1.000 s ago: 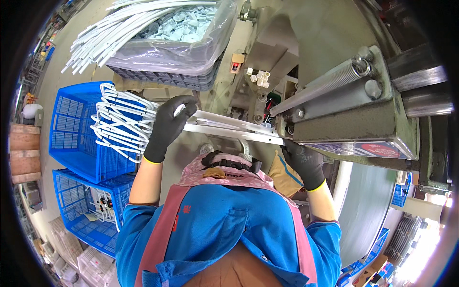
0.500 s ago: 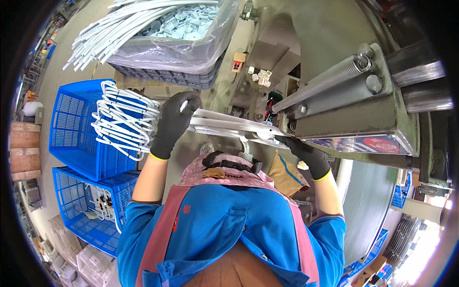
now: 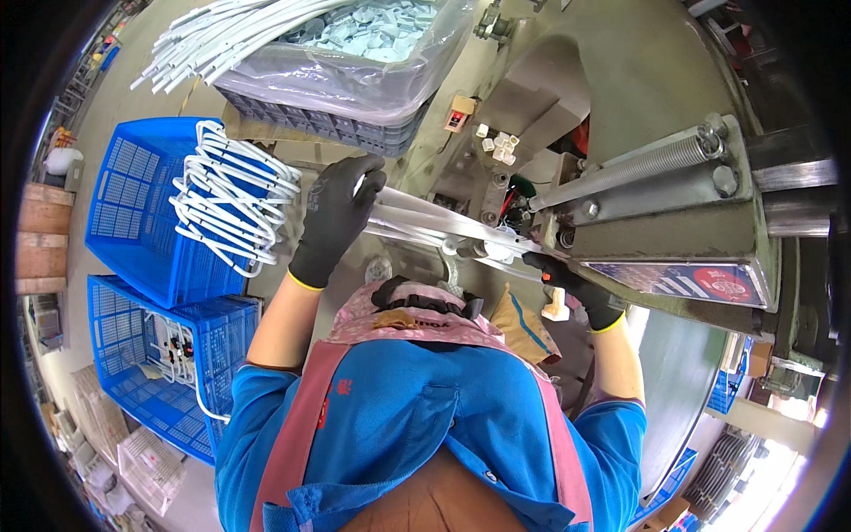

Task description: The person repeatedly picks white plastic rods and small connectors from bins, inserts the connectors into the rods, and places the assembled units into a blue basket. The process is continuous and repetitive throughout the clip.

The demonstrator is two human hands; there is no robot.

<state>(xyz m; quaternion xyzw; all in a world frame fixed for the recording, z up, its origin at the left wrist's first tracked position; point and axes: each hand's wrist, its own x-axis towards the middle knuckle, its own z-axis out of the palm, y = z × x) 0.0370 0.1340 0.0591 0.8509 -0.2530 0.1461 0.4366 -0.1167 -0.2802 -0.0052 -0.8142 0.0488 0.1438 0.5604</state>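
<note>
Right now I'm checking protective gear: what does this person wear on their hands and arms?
Both the left hand and right hand wear dark grey knit gloves with yellow cuffs. Short blue sleeves cover the upper arms; the forearms are bare.

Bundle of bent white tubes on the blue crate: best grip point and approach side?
Probably the straight run near the looped ends of the bundle of bent white tubes, coming from the machine side, where the black-gloved left hand already is. The loops hang over the blue plastic crate, so its far side is harder to reach.
</note>
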